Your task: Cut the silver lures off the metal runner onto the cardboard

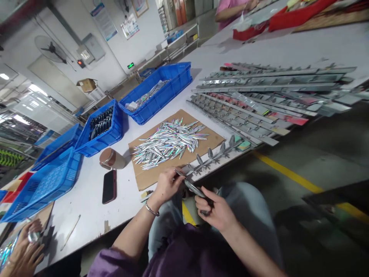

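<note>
My left hand, with a bracelet at the wrist, pinches the upper end of a dark grey elongated piece at the table edge. The fingers of my right hand are wrapped round its lower end, where something dark shows under them. Just beyond my hands, a metal strip with several grey fish-shaped pieces standing on it lies along the edge. Behind my left hand, a pile of shiny silver fish-shaped pieces rests on a brown cardboard sheet.
Many metal strips lie at the right. A phone, a cup and blue crates are at the left and back. Another person's hands work at the lower left; red trays lie far back.
</note>
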Motion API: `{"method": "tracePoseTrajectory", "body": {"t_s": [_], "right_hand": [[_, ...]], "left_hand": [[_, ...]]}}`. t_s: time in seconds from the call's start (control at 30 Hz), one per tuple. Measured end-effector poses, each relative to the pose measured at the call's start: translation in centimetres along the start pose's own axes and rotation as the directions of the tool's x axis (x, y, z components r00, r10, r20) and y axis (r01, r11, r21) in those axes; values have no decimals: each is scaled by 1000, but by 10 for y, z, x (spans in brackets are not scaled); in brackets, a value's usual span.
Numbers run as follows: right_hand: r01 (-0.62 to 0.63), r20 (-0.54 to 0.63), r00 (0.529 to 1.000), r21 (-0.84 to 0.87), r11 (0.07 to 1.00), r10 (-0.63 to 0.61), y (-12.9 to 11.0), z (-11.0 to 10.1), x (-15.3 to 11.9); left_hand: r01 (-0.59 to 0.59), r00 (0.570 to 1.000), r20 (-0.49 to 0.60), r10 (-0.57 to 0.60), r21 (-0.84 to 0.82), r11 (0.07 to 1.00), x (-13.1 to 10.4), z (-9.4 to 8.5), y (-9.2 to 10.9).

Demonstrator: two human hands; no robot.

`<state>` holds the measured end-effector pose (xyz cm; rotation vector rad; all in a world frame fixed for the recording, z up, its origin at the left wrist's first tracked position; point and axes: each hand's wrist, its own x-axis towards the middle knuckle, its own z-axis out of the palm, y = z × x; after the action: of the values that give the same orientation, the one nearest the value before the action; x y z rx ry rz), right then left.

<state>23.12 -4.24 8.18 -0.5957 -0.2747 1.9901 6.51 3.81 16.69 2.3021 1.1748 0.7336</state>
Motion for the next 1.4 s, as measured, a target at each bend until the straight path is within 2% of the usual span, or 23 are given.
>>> {"method": "tracePoseTrajectory", "body": {"t_s": [0.1,0.2,0.27,0.33,0.4,0.47,0.53,0.67,0.73,0.8,0.87,0.9,0.97,1.0,1.07,1.13,1.17,1.23,1.3,1.37,1.4], "right_hand": [[-149,115,986,258,954,123,4,-7,3],[-177,130,982,350,920,139,4,-7,1],[-176,125,982,350,920,140,4,-5,-1],[-163,124,984,328,930,129,4,-5,-1],[-139,126,987,309,941,104,6,-6,2],[-111,130,989,290,951,76,7,-8,6],[-96,128,990,264,960,64,8,-10,10],[-88,27,996,189,978,84,5,-2,6],[-4,-67,998,109,994,12,5,7,-4],[118,-137,983,-40,992,-122,6,17,-18],[196,-162,959,-211,957,-233,9,28,-31],[210,-164,951,-274,939,-261,10,33,-36],[203,-167,948,-331,921,-270,15,41,-41],[197,-163,951,-342,919,-264,17,43,-40],[207,-143,949,-397,894,-282,24,46,-35],[243,-106,930,-542,804,-353,31,45,-27],[258,-83,913,-643,721,-401,34,44,-23],[243,-33,870,-839,487,-491,41,41,-16],[189,50,829,-962,196,-556,45,38,-13],[136,143,802,-989,-56,-581,46,36,-11],[122,177,792,-984,-133,-584,45,36,-12]], "left_hand": [[3,1000,28,-2,-21,1000,-1,-6,2],[3,995,98,-1,-21,1000,8,-29,-8],[16,999,35,-20,96,995,23,-52,-24],[72,996,-66,-54,306,949,43,-74,-42],[89,996,-21,-90,494,865,62,-89,-57],[63,989,71,-130,589,806,76,-96,-67],[43,983,117,-142,605,795,85,-97,-72],[54,989,80,-122,575,816,83,-96,-74],[92,992,15,-122,568,818,73,-95,-71],[169,984,-123,-127,456,874,56,-92,-64],[210,958,-229,-173,148,967,34,-83,-54],[210,947,-237,-217,-53,976,23,-76,-48],[219,939,-168,-300,-377,900,3,-60,-37],[237,933,-133,-334,-472,849,-5,-52,-33],[261,921,-101,-376,-556,789,-17,-39,-28],[268,919,-93,-384,-567,779,-24,-30,-26],[269,919,-91,-383,-564,780,-26,-28,-25],[263,919,-99,-382,-568,780,-27,-27,-25],[245,920,-115,-375,-580,777,-28,-28,-24],[227,932,-105,-348,-580,783,-27,-29,-22],[221,941,-90,-327,-568,793,-28,-30,-22]]}}
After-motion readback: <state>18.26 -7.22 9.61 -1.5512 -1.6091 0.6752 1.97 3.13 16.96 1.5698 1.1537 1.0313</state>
